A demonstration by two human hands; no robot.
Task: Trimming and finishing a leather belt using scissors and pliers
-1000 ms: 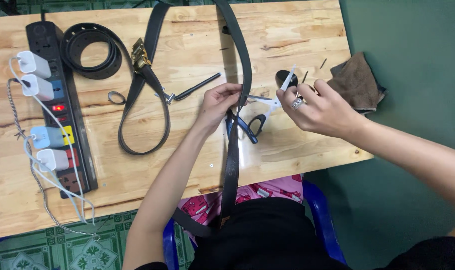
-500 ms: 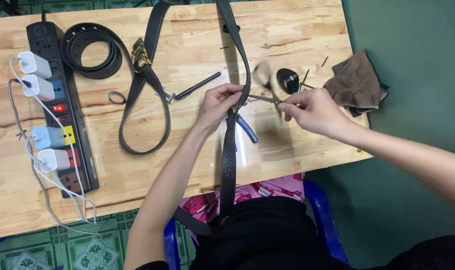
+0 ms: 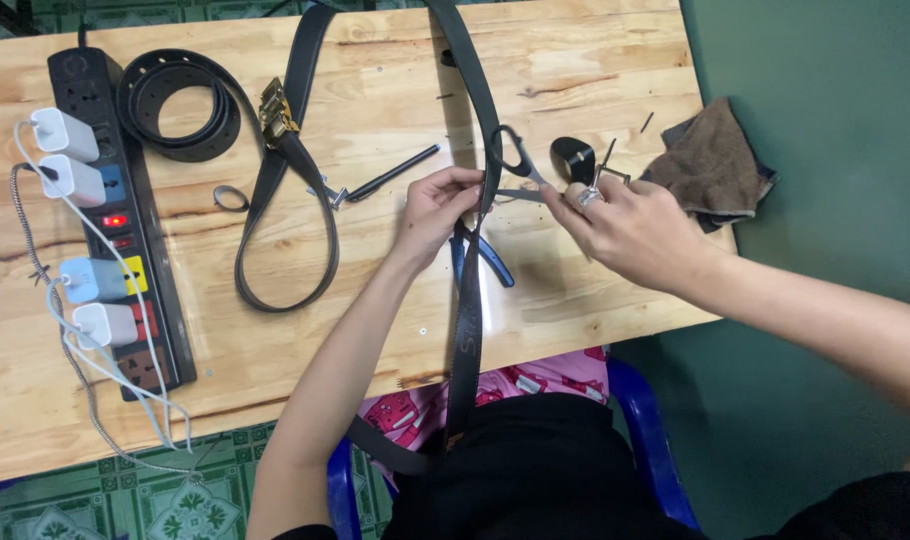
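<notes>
I see the wooden tabletop (image 3: pixel 275 340) carrying a black power strip (image 3: pixel 125 230) with white chargers, a coiled belt (image 3: pixel 175 105), and a brown cloth (image 3: pixel 713 165). A long black belt (image 3: pixel 472 270) runs across it down to my lap. My left hand (image 3: pixel 437 208) has its grip pinching that belt's edge; my right hand (image 3: pixel 630 228) grips closed scissors (image 3: pixel 520 175) touching the belt, blue-handled pliers (image 3: pixel 485 262) beneath.

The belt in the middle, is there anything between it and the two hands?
Nothing visible is in the way. The left hand already pinches the black belt. The right hand holds scissors, whose tip meets the belt at the left hand's fingertips. Blue-handled pliers lie on the table beside the belt.
</notes>
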